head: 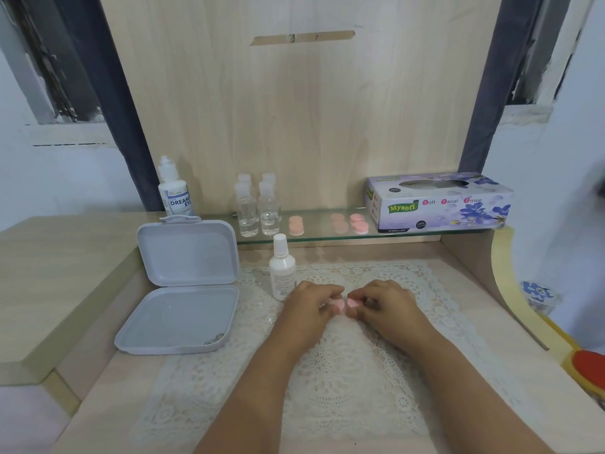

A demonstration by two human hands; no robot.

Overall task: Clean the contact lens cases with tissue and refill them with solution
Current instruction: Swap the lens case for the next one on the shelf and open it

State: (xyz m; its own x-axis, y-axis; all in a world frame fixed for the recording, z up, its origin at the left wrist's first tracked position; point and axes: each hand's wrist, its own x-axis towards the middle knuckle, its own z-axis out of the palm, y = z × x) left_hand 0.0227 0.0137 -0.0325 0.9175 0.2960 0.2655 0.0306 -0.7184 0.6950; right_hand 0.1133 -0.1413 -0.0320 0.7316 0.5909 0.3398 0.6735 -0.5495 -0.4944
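Observation:
A pink contact lens case (344,303) lies on the white lace mat (327,365), between my two hands. My left hand (309,306) pinches its left cap with curled fingers. My right hand (381,304) pinches its right cap the same way. A white solution bottle (282,268) stands upright just left of my left hand. On the glass shelf (320,235) behind lie more pink cases (296,225), (359,223). The tissue box (438,201) sits at the shelf's right end.
An open grey plastic box (183,286) rests left of the mat, lid up. Several small clear bottles (258,208) and a Dream Eye solution bottle (175,190) stand on the shelf's left part. A wooden back panel (304,109) rises behind.

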